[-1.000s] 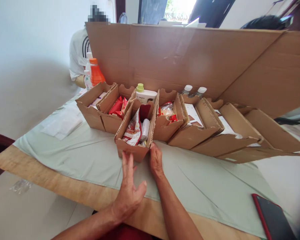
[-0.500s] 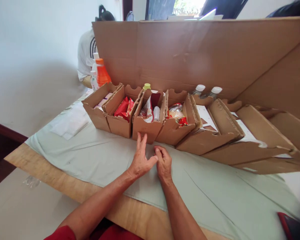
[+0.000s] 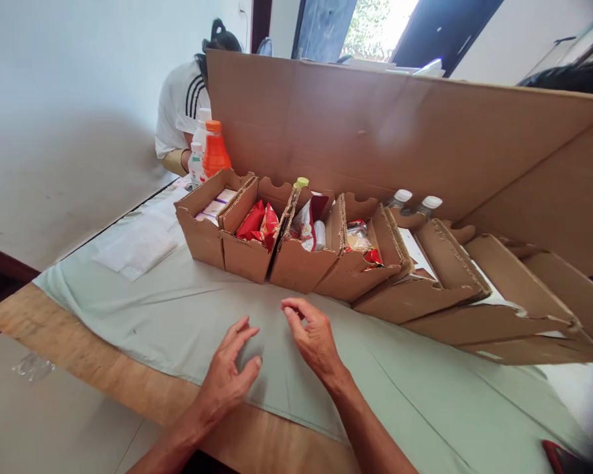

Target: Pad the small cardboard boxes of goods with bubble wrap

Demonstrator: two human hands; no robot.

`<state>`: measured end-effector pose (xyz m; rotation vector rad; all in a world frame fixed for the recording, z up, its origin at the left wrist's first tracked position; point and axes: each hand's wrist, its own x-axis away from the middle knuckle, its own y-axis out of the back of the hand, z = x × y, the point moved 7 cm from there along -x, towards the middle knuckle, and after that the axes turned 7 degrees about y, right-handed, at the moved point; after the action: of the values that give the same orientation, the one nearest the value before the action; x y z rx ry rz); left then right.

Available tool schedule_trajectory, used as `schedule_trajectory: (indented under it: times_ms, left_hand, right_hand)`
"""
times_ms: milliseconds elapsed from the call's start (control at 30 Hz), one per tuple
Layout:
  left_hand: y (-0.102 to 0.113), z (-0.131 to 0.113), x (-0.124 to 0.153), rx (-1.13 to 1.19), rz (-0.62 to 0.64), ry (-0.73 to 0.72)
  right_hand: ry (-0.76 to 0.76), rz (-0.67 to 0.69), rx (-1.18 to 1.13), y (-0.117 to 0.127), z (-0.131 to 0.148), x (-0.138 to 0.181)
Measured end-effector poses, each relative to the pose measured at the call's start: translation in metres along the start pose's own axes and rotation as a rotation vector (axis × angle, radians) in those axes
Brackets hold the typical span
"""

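My left hand (image 3: 228,373) hovers over the pale green cloth (image 3: 188,309) with its fingers spread and nothing in it. Beside it my right hand (image 3: 312,332) is also empty, fingers loosely curled, a little in front of a row of small open cardboard boxes. The nearest box (image 3: 301,263) holds a snack packet and a small white bottle. To its left, another box (image 3: 250,253) holds red packets. On the other side, a box (image 3: 356,270) has clear-wrapped snacks in it.
A tall cardboard sheet (image 3: 375,125) stands behind the row. Flattened and empty boxes (image 3: 474,296) lie to the right. An orange bottle (image 3: 214,150) and white bottles stand at the far left, by a person in a white shirt (image 3: 180,105). A red phone (image 3: 563,457) lies at the bottom right.
The box with the snack packet went from standing out in front back into the row. Both my hands then drew back from it towards me.
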<state>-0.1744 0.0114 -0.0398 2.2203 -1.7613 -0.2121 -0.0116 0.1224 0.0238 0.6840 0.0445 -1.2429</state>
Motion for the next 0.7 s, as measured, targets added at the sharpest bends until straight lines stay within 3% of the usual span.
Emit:
schedule_trajectory:
  times_ms: [100,200,300,367,433,533,633,700]
  left_hand:
    - [0.027,0.0,-0.011,-0.007,-0.132,-0.002]
    - [0.036,-0.005,-0.016,0.018,-0.193,-0.018]
    - [0.029,-0.001,-0.008,0.053,-0.144,-0.001]
    - [0.028,0.008,0.0,0.081,-0.129,0.023]
    - [0.04,0.021,0.008,0.13,-0.185,0.056]
    - [0.073,0.041,0.015,0.235,-0.328,0.156]
    - [0.1,0.045,0.021,0.279,-0.414,0.202]
    - [0.106,0.035,0.024,0.263,-0.406,0.147]
  right_hand:
    - [0.222,0.016,0.137,-0.008,0.039,-0.021]
    - [0.394,0.018,0.322,-0.023,0.074,-0.06]
    - [0.307,0.138,0.533,-0.045,0.078,-0.102]
    - [0.245,0.211,0.613,-0.054,0.074,-0.112]
    - [0.257,0.248,0.623,-0.055,0.077,-0.099]
    - [0.434,0.254,0.53,-0.039,0.098,-0.041]
    - [0.601,0.243,0.342,0.003,0.119,0.031]
    - [0.573,0.241,0.284,0.04,0.117,0.066]
